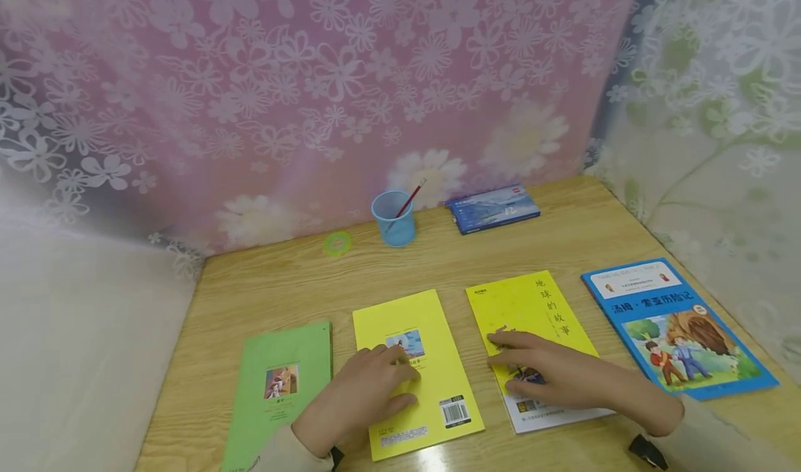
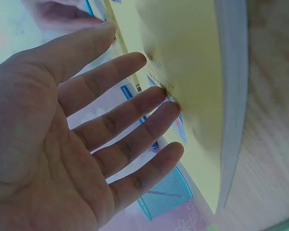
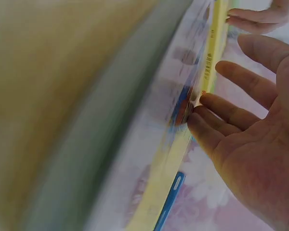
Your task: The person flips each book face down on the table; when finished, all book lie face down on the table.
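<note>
Several thin books lie in a row on the wooden table (image 1: 263, 284). My left hand (image 1: 366, 392) rests flat, fingers straight, on the middle-left yellow book (image 1: 432, 340); in the left wrist view its fingertips (image 2: 171, 108) touch that yellow cover (image 2: 192, 72). My right hand (image 1: 551, 371) lies flat on the second yellow book (image 1: 538, 305), the one with black characters. In the right wrist view those fingertips (image 3: 197, 113) meet the book's cover (image 3: 176, 110). A green book (image 1: 275, 388) lies left of my left hand. A blue picture book (image 1: 678, 329) lies to the right.
A blue mesh pen cup (image 1: 394, 218) with a red pencil stands at the back, beside a green tape ring (image 1: 337, 243) and a flat blue box (image 1: 493, 208). Flowered curtains close in the back and right. The table's left edge drops off beside the green book.
</note>
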Demonstrator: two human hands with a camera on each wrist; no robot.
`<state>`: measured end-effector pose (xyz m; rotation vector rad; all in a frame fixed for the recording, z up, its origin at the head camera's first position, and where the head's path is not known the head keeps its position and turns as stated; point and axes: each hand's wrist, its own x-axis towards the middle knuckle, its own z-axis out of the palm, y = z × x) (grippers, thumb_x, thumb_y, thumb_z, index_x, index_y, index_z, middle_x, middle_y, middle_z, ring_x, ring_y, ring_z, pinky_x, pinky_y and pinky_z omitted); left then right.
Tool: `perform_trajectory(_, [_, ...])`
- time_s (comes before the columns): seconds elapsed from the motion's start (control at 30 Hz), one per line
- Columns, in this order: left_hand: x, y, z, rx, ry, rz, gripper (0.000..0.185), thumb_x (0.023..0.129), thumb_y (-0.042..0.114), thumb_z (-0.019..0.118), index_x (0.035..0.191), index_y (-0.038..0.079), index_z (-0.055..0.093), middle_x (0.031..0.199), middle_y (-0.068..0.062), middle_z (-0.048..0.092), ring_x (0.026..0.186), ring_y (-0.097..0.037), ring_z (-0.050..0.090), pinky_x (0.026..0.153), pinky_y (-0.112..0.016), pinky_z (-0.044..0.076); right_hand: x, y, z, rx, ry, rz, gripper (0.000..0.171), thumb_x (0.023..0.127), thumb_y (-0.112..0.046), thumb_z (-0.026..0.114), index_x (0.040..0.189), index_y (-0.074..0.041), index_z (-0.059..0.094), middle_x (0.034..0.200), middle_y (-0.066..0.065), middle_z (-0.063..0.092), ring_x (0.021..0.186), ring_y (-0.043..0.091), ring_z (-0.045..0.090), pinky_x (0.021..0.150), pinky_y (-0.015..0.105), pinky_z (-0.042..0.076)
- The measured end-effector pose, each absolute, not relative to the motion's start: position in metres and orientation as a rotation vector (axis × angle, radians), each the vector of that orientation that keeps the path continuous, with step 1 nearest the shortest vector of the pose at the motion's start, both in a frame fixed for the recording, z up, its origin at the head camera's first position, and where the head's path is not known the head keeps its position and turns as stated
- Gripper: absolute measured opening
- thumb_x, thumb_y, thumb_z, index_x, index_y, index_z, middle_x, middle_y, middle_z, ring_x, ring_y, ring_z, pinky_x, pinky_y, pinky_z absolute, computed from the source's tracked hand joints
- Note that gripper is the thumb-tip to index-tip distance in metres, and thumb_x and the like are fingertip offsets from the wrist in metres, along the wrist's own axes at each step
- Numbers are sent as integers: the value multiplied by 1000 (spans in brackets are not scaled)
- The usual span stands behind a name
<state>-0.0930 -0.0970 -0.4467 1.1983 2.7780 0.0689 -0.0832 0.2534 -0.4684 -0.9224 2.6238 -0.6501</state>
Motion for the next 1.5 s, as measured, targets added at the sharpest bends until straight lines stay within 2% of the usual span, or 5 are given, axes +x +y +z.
perform_trajectory(0.5, [-147,-52,-443,1100,2587,5,50,100,48,70,147,34,62,161,-4,50,146,-28,50,113,-49,51,-26,294,-476,-346,2900,-937,30,101,-33,72,131,-36,71,150,12,62,134,44,61,98,65,54])
perform_trajectory(0.93, [-200,-10,-440,1118,2536,102,31,103,44,67,123,21,71,133,-1,66,119,-22,61,103,-40,53,-13,346,-467,128,2640,-924,73,106,-51,58,150,7,51,148,33,56,130,52,60,94,56,59])
perform_trajectory(1.17, [-230,14,-444,1030,2360,385,34,106,39,63,124,11,66,84,0,55,74,-15,54,75,-29,48,-6,380,-461,262,2073,-1417,78,115,-43,39,160,16,16,168,40,14,135,30,62,102,46,59])
perform_trajectory(1.3, [-236,23,-443,885,2313,468,62,104,50,62,151,10,55,122,-4,71,106,-17,67,98,-34,55,-2,400,-466,277,1634,-1781,76,117,-33,34,160,18,-3,159,30,41,127,13,66,112,47,54])
perform_trajectory(1.5, [-235,32,-441,769,2301,582,68,104,52,61,158,13,49,161,-6,53,148,-25,51,120,-46,46,0,407,-473,292,1454,-1898,73,117,-28,36,161,15,-3,152,15,51,126,12,66,117,51,48])
